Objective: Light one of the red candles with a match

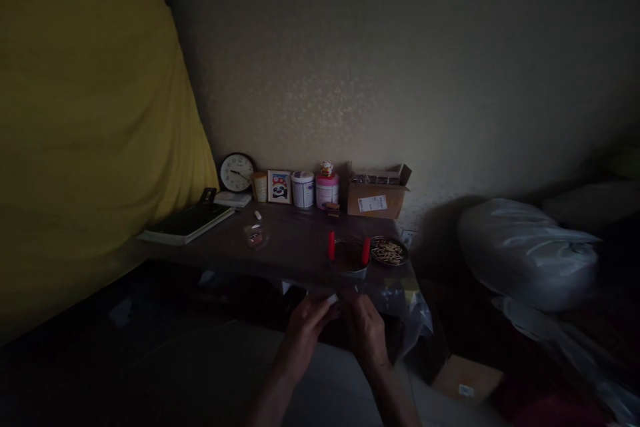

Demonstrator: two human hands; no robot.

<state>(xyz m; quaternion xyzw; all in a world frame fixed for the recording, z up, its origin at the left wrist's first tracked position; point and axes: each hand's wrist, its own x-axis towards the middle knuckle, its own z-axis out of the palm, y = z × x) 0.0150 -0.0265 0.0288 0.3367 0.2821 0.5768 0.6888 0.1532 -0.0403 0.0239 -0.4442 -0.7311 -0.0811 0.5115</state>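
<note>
The room is very dim. My left hand (309,325) and my right hand (367,331) are close together at the near edge of a low dark table (295,250), fingers curled around a small pale object (332,298) that I cannot make out. Just beyond my hands stands a pot with two red handles (349,255). A round dish of pale sticks (389,251) sits to its right.
Along the wall stand a clock (237,172), a framed picture (279,186), two tubs (315,189) and an open cardboard box (377,191). A book (187,223) lies at the table's left. Yellow fabric (85,127) hangs left. A plastic-wrapped bundle (525,250) lies right.
</note>
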